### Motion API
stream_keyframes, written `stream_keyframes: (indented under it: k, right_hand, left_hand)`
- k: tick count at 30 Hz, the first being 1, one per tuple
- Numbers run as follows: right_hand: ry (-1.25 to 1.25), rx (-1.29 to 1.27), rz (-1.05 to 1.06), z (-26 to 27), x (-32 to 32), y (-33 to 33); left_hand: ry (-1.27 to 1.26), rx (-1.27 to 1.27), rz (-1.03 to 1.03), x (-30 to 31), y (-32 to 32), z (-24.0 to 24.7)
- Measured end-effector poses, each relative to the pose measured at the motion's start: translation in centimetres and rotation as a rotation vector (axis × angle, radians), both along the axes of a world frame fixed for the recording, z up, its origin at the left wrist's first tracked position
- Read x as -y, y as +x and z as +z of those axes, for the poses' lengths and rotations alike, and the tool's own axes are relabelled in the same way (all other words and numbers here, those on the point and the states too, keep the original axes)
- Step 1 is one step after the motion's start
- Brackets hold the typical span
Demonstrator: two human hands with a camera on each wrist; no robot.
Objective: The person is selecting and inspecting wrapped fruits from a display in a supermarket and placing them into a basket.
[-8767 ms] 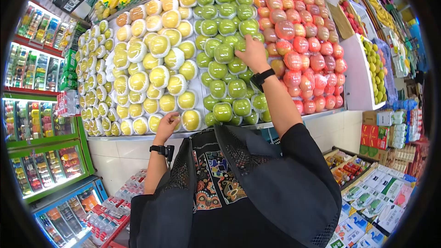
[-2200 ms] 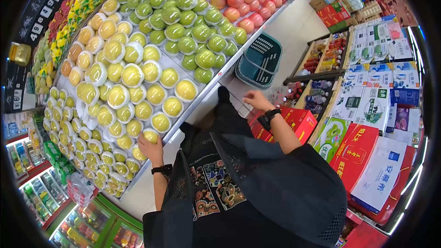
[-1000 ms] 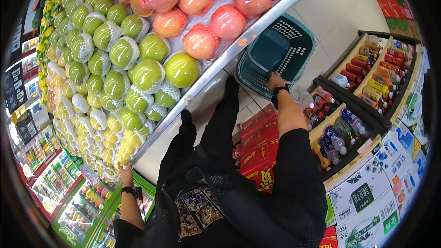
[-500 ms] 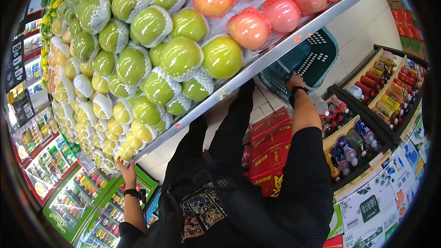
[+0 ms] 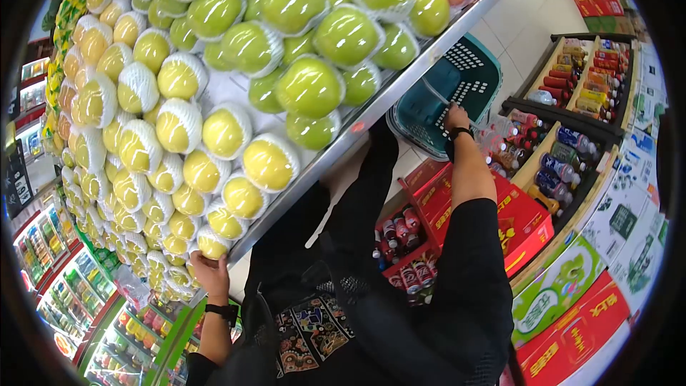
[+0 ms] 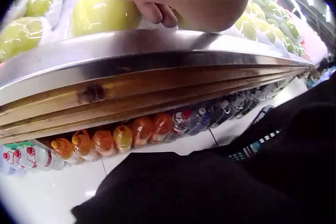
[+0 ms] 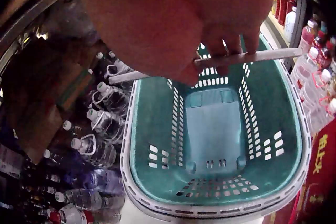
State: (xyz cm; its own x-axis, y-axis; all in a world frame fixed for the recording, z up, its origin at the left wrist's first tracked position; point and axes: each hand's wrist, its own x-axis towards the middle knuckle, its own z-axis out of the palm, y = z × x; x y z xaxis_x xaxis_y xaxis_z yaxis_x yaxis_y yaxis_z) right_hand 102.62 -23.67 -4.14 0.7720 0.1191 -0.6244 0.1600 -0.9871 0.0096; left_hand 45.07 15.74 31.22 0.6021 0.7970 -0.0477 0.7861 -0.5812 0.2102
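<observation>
Right hand (image 5: 456,116) upper right of head view, fingers curled round the white handle (image 7: 252,56) of a teal basket (image 5: 468,75). Grip is plain in right wrist view: handle runs across upper middle of frame, basket body below it. In head view the basket is just past the steel shelf edge (image 5: 357,132), water bottles (image 7: 100,145) beside it at left of the wrist frame. Left hand (image 5: 211,271) lower left of head view, at the shelf edge, fingertips against a yellow fruit (image 5: 213,243) in white foam net, bottom row. Left wrist view: fingers (image 6: 157,11) curled at top of frame, touching the fruit above the rim, cannot tell if they grip it. Green fruit (image 5: 307,86) upper middle, red cartons (image 5: 525,218) and drink bottles (image 5: 564,164) at right
</observation>
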Motion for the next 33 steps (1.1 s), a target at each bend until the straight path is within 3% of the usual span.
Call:
stream_keyframes:
  k: [1, 2, 4, 6, 12, 14, 15, 18, 20, 23, 26, 27, 28, 30, 31, 32, 33]
  right_hand:
    - [0.033, -0.006, -0.003, -0.2, -0.2, -2.0]
    - [0.062, -0.023, -0.003, -0.2, -0.3, -3.7]
    - [0.110, -0.138, 0.030, -3.1, 0.3, -6.5]
    - [0.175, -0.242, -0.126, -5.0, -1.0, -10.3]
    - [0.214, -0.193, 0.103, -3.9, -2.8, -18.8]
    - [0.331, -0.521, -0.089, -4.6, -4.2, -19.6]
    - [0.285, -0.533, 0.073, -4.9, -5.3, -20.5]
    - [0.117, -0.343, -0.084, -4.7, -6.9, -22.9]
    - [0.045, -0.437, -0.012, -5.5, -6.9, -23.2]
    - [0.015, -0.320, 0.047, -7.3, -5.7, -22.7]
    - [0.090, -0.325, -0.239, -6.8, -5.8, -21.0]
    - [-0.040, -0.319, -0.074, -4.9, -6.2, -21.9]
    - [-0.034, -0.309, -0.081, -5.0, -6.1, -22.5]
    - [-0.106, -0.115, 0.021, -7.2, -5.6, -24.2]
    - [-0.132, 0.152, 0.114, -10.1, -4.7, -25.8]
    - [-0.126, 0.157, 0.105, -10.3, -5.4, -25.0]
    - [-0.119, -0.023, 0.009, -10.1, -6.3, -23.7]
  left_hand:
    - [-0.162, 0.026, 0.179, -0.2, -1.4, -0.6]
    - [-0.087, -0.010, 0.090, 0.1, -0.9, -0.3]
    - [-0.217, 0.045, 0.176, -0.2, -1.4, -0.9]
    - [-0.180, 0.055, 0.140, 0.4, -0.4, -0.3]
    - [-0.264, 0.165, 0.126, 0.2, 0.0, -0.7]
    - [-0.247, 0.163, 0.134, 0.0, 0.2, -1.0]
    - [-0.254, 0.136, 0.129, -0.5, 0.2, -0.5]
    - [-0.281, 0.183, 0.156, -0.8, -0.2, -1.2]
    - [-0.277, 0.151, 0.142, -0.8, -0.3, -1.1]
    - [-0.178, 0.144, 0.121, -0.2, -0.6, 0.0]
    - [-0.120, 0.089, 0.081, -0.7, 0.0, -0.9]
    - [-0.127, 0.088, 0.073, -0.7, -0.1, -0.6]
    - [-0.145, 0.149, 0.093, -0.8, -0.2, -0.6]
    - [-0.139, 0.178, 0.076, -1.0, -0.3, -0.5]
    - [-0.150, 0.160, 0.088, -1.2, -0.4, -0.1]
    - [-0.161, 0.142, 0.100, -1.3, -0.5, 0.0]
    - [-0.154, 0.147, 0.090, -1.3, -0.5, 0.1]
